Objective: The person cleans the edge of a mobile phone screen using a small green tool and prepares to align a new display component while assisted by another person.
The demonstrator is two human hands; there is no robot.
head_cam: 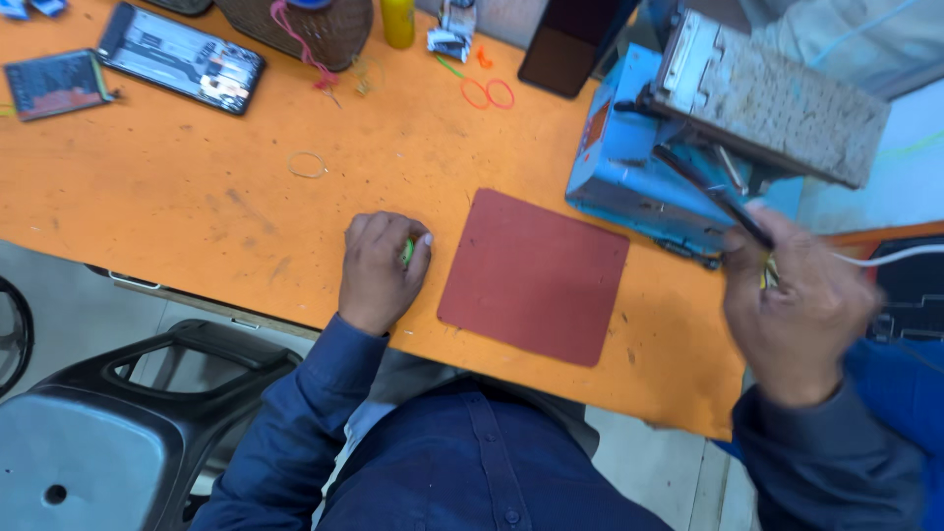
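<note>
Left hand: (382,267) clenched on the worktop (177,211) just left of the red mat (534,275), closed round a small green thing (408,251) of which only a sliver showed between fingers and thumb.
Right hand: (801,310) raised off the worktop to the right of the mat, blurred, gripping a thin dark tool (708,202) with a white cable (890,258) trailing off to the right.
Tool tip: pointed up toward the blue machine (629,162) standing just beyond the mat's far right corner; contact with it not discernible.
Mat: bare, lying flat near the worktop's front edge.
Risk, tool: judged likely to snag or scrape on the machine's lower edge, given the speed suggested by the blur.
Risk, cable: could catch on the machine's corner and jerk the tool aside.
Risk, green thing: small enough to slip from the fist and roll off the front edge close to the mat.
Risk, clutter: rubber bands (489,93) and an opened phone (182,57) far behind the mat, well apart from both hands, so little danger seen there.
</note>
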